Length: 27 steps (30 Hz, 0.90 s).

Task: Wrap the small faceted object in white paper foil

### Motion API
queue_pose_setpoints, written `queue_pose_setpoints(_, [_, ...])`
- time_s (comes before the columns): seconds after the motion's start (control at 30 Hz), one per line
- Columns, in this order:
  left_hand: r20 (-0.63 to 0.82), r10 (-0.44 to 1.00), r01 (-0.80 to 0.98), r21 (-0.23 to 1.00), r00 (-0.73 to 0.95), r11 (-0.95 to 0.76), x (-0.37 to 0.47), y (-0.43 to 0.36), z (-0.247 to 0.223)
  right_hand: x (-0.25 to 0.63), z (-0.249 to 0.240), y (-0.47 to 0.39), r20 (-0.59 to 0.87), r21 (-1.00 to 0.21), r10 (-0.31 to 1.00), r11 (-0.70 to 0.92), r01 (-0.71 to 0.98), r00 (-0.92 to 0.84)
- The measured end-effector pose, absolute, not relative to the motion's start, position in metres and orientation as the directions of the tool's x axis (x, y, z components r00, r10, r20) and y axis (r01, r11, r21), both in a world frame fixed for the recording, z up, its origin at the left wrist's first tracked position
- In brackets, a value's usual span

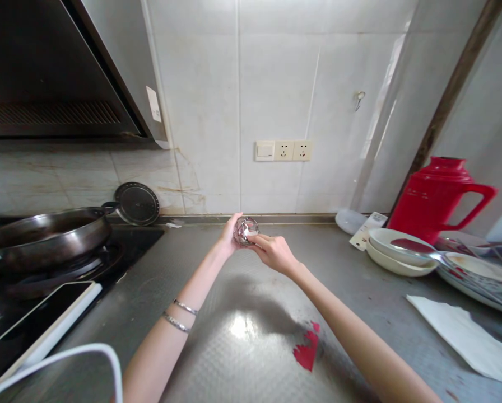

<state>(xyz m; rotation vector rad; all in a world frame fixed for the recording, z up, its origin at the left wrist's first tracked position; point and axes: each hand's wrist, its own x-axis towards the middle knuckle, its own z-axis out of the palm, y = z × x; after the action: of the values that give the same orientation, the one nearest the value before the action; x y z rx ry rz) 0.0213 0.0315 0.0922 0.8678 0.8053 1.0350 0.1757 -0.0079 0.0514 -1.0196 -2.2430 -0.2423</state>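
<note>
The person's left hand (229, 242) is curled around one round metallic object (241, 223) at its 8 o'clock side; the right hand (276, 253) meets it from 4 o'clock with fingers drawn together, though I cannot tell whether they pinch anything. The object sits between both hands, the left one nearer, with no clear long axis. Counting outward from near, by the clock around it: one red scrap (306, 352) at 5 on the bench (217, 369), one phone (36, 322) at 8, one white paper sheet (465, 336) at 4, two stacked white bowls (396, 263) at 3, one pan (57, 238) at 9, one red thermos (427, 198) toward 3, and two wall sockets (293, 150) at 1.
</note>
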Motion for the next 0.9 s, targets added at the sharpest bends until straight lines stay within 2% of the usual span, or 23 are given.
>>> queue_pose_setpoints(0.07, [-0.089, 0.932, -0.384, 0.895, 0.351, 0.23, 0.022, 0.027, 0.094, 0.176, 0.052, -0.006, 0.691, -0.191, 0.601, 0.687, 0.701, -0.401])
queue_pose_setpoints(0.13, [0.021, 0.913, -0.37, 0.918, 0.408, 0.145, 0.025, 0.022, 0.094, 0.173, 0.055, -0.006, 0.739, -0.338, 0.621, 0.677, 0.654, -0.261])
queue_pose_setpoints(0.27, [0.188, 0.904, -0.295, 0.953, 0.383, -0.074, 0.032, 0.016, 0.089, 0.161, 0.067, -0.014, 0.684, -0.657, 0.729, 0.63, 0.415, -0.024])
queue_pose_setpoints(0.37, [0.247, 0.92, -0.284, 0.945, 0.305, -0.16, 0.037, 0.017, 0.084, 0.152, 0.077, -0.024, 0.609, -0.762, 0.793, 0.587, 0.275, -0.006])
queue_pose_setpoints(0.47, [0.224, 0.932, -0.315, 0.94, 0.285, -0.13, 0.037, 0.018, 0.084, 0.15, 0.082, -0.031, 0.557, -0.787, 0.827, 0.556, 0.266, -0.081])
queue_pose_setpoints(0.57, [0.163, 0.951, -0.378, 0.924, 0.263, -0.053, 0.032, 0.018, 0.089, 0.154, 0.081, -0.031, 0.599, -0.652, 0.77, 0.627, 0.426, -0.218])
queue_pose_setpoints(0.67, [0.105, 0.952, -0.361, 0.932, 0.287, 0.006, 0.025, 0.019, 0.093, 0.164, 0.077, -0.026, 0.633, -0.36, 0.674, 0.693, 0.625, -0.382])
queue_pose_setpoints(0.8, [-0.016, 0.922, -0.257, 0.958, 0.387, 0.125, 0.018, 0.022, 0.097, 0.181, 0.074, -0.018, 0.553, 0.043, 0.638, 0.62, 0.783, -0.536])
queue_pose_setpoints(0.9, [-0.143, 0.868, -0.138, 0.962, 0.476, 0.234, 0.014, 0.025, 0.098, 0.189, 0.073, -0.015, 0.493, 0.209, 0.646, 0.562, 0.8, -0.583])
